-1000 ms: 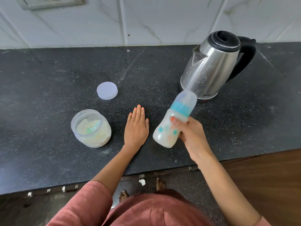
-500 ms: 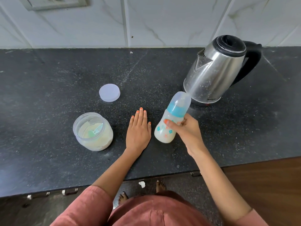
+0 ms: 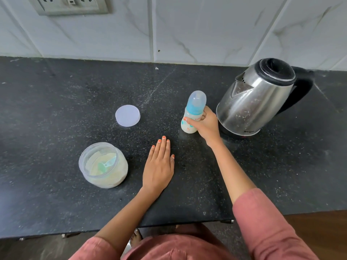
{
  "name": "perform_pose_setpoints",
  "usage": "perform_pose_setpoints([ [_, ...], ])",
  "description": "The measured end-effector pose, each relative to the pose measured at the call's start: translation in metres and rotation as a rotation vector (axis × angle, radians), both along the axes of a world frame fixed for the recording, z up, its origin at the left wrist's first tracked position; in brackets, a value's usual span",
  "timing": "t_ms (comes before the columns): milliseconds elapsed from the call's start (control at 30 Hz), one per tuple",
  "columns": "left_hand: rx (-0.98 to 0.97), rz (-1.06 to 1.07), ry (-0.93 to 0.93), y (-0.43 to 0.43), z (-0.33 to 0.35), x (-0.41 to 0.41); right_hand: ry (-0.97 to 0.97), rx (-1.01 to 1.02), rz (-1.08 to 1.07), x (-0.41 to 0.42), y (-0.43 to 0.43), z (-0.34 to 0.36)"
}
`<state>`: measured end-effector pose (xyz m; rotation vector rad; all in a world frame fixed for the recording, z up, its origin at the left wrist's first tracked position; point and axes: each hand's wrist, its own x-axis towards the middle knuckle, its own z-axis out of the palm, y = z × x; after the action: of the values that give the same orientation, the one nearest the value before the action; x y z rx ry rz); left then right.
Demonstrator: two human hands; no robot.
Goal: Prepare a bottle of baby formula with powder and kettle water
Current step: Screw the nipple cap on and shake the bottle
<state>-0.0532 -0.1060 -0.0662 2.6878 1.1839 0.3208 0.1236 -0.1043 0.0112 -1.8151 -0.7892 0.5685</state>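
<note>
A baby bottle (image 3: 193, 111) with a blue collar, a clear cap and white milky liquid stands upright on the black counter (image 3: 56, 102). My right hand (image 3: 205, 124) grips its body from the right side. Flat on the counter, nearer to me, lies my left hand (image 3: 159, 164) with straight fingers. A clear jar of formula powder (image 3: 103, 165) stands open to its left, a green scoop inside. The jar's round lid (image 3: 127, 115) lies farther back. A steel kettle (image 3: 257, 98) with a black lid and handle stands just right of the bottle.
White marble-look tiles form the back wall, with a socket plate (image 3: 69, 5) at the top left. The counter's front edge runs across the bottom of the view, and a brown floor (image 3: 319, 228) shows at the lower right.
My right hand moved the bottle from a tilted position in the air away from me and set it upright on the counter beside the kettle. My left hand stayed flat.
</note>
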Motion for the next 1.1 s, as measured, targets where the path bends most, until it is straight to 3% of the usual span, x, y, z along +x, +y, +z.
perform_pose_setpoints([
  [700,-0.066,0.004,0.027,-0.002,0.007,-0.001,-0.023,-0.09,0.113,0.019,0.034,-0.011],
  [1100,-0.16,-0.017,-0.025,-0.002,0.017,-0.004,-0.05,-0.089,-0.035,-0.003,-0.017,-0.033],
])
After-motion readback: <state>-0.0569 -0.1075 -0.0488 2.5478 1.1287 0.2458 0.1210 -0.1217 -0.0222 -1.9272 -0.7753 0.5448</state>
